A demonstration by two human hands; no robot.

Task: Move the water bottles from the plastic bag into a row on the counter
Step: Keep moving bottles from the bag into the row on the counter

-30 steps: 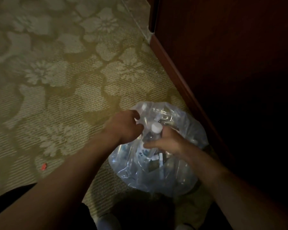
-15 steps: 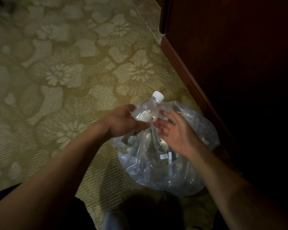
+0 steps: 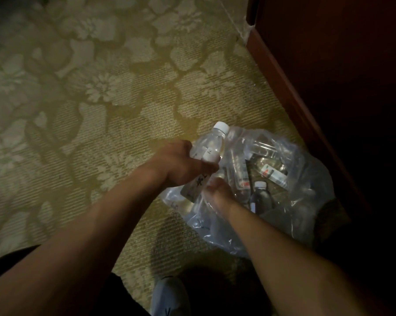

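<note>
A clear plastic bag (image 3: 306,192) sits on the carpet beside dark wooden furniture. My left hand (image 3: 178,165) grips a clear water bottle (image 3: 211,144) with a white cap, tilted and raised over the bag's left rim. My right hand (image 3: 217,190) reaches down into the bag's mouth with curled fingers; what it touches is hidden. Several more bottles lie inside the bag, one with a white cap (image 3: 260,195) and one with a red and white label (image 3: 272,173).
Floral patterned carpet (image 3: 101,99) covers the floor to the left and ahead. A dark red-brown wooden cabinet base (image 3: 295,99) runs diagonally along the right. My shoe (image 3: 169,297) shows at the bottom edge.
The bottle came up out of the bag and passed into my left hand. My right hand let go, opened, then dropped back into the bag.
</note>
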